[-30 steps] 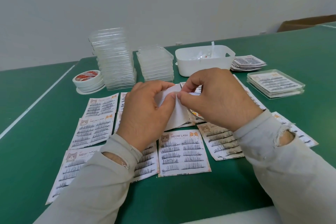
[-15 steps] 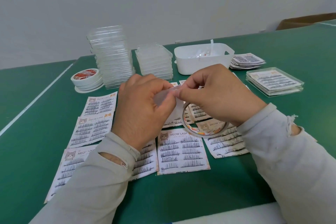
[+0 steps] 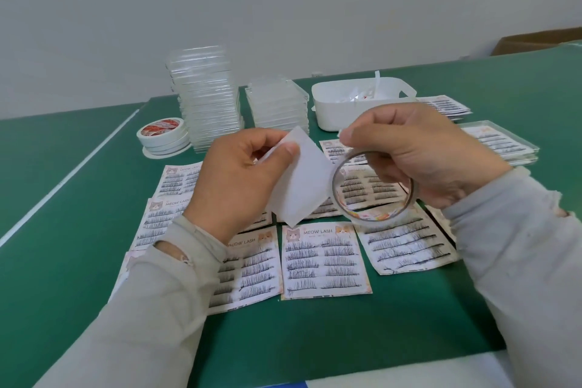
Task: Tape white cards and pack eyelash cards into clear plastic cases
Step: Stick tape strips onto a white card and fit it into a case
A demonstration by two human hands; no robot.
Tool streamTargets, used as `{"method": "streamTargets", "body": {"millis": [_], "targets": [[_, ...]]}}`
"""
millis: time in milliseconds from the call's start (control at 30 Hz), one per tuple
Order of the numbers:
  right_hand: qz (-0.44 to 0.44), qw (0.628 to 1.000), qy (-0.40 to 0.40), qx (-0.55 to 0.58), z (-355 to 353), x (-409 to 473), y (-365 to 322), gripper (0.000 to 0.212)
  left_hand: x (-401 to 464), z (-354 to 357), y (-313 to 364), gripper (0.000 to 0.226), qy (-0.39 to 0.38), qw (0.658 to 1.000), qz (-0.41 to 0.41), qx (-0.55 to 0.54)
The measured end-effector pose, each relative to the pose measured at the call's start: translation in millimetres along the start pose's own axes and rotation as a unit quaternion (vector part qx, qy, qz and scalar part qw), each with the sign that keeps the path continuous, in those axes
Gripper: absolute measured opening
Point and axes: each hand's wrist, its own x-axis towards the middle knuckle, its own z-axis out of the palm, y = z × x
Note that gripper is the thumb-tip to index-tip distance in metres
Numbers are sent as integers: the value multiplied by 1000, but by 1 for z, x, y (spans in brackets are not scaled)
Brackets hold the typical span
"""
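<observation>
My left hand (image 3: 242, 179) pinches a plain white card (image 3: 302, 186) at its top edge, holding it tilted above the table. My right hand (image 3: 419, 151) holds a thin tape roll (image 3: 371, 217) that hangs under its fingers, and its thumb and forefinger pinch a small white bit near the card's upper right. Several printed eyelash cards (image 3: 324, 261) lie spread on the green table (image 3: 315, 340) beneath both hands. Two stacks of clear plastic cases (image 3: 204, 98) stand at the back.
A pile of white tape rolls (image 3: 162, 135) sits at the back left. A white bin (image 3: 362, 104) with paper scraps stands behind my right hand. Packed cases (image 3: 500, 142) and loose eyelash cards (image 3: 447, 105) lie at the right.
My hands have drawn apart. The right hand pulled away to the right with the tape roll, and the white card now hangs free from my left hand.
</observation>
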Motion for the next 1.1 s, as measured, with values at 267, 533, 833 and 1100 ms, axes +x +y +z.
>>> {"method": "streamTargets", "body": {"millis": [267, 533, 833, 1100], "targets": [[22, 991, -91, -99, 9, 0, 13, 15, 0, 2, 1, 16, 4, 995, -23, -98], [72, 997, 27, 28, -1, 12, 19, 19, -2, 12, -4, 14, 59, 969, -116, -209], [45, 997, 68, 2, 3, 12, 21, 17, -5, 20, -10, 47, -9, 975, -124, -183], [19, 999, -1, -42, 18, 5, 17, 31, -6, 22, -12, 29, 46, 995, -53, -70]]}}
